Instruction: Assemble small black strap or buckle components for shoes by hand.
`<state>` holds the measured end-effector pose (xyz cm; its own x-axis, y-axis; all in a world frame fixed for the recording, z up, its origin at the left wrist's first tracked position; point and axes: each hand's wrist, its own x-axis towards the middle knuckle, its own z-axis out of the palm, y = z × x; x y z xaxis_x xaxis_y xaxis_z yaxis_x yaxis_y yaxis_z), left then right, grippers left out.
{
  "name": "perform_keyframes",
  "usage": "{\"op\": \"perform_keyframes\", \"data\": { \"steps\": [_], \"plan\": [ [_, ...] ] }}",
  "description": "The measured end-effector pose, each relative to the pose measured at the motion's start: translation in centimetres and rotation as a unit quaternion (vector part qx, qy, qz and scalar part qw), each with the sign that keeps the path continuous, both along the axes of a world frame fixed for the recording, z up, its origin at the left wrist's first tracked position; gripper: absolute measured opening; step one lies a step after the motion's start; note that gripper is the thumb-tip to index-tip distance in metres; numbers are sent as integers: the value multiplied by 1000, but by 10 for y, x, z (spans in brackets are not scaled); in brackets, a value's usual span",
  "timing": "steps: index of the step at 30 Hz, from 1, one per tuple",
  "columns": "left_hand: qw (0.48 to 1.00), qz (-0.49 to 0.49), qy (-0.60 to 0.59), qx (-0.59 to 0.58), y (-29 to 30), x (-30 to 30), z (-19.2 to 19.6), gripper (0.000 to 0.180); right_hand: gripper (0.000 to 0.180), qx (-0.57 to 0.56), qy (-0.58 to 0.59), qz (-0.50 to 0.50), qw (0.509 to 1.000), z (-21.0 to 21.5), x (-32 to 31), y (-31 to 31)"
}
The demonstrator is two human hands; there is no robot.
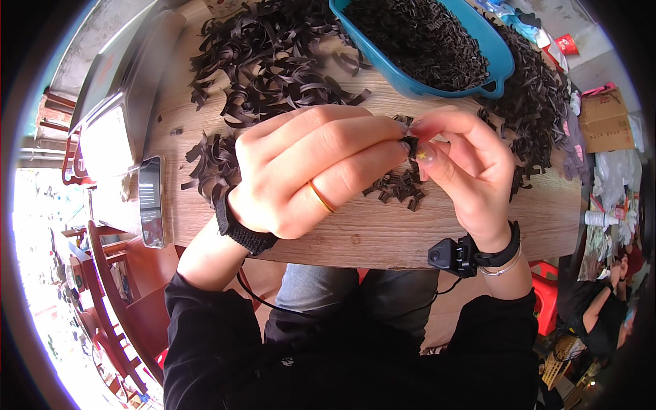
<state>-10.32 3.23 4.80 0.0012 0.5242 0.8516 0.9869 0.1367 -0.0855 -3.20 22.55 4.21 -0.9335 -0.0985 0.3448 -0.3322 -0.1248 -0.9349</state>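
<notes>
- Wearing black sleeves (205,328) and grey-blue jeans (318,287) across the lower part of the frame.
- Wearing a black band (239,229) on the left wrist, and a strapped small black device (452,256) and thin bracelet (502,270) on the right.
- Grasping a small black piece (411,145) right of and above the frame's centre, pinching with the fingertips of the left hand (307,167), displaying a gold ring (320,198), hiding the left thumb from view.
- Closing the thumb and forefinger of the right hand (471,164) on the same piece.
- Working over a wood-grain table (355,242), keeping a small pile of short dark pieces (403,191) just below the fingertips.
- Facing loose dark strips (266,61) at upper left of centre, a blue tray (389,75) full of short dark pieces at upper right, and another dark heap (536,116) beyond its right end.
- Keeping a phone (152,201) at the table's left edge.
- Sitting between a brown wooden chair (116,294) at lower left and a red stool (544,301) at lower right.
- Sharing the room with another person (601,307), far right.
</notes>
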Motion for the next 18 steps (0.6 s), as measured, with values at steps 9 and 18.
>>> {"op": "perform_keyframes", "data": {
  "steps": [9,18],
  "plan": [
    [998,-5,-57,5,-3,6,1,31,16,111,142,-52,982,-5,-7,3],
    [994,-14,-104,-15,-6,9,6,31,18,130,155,-66,977,-8,-7,3]
  ]
}}
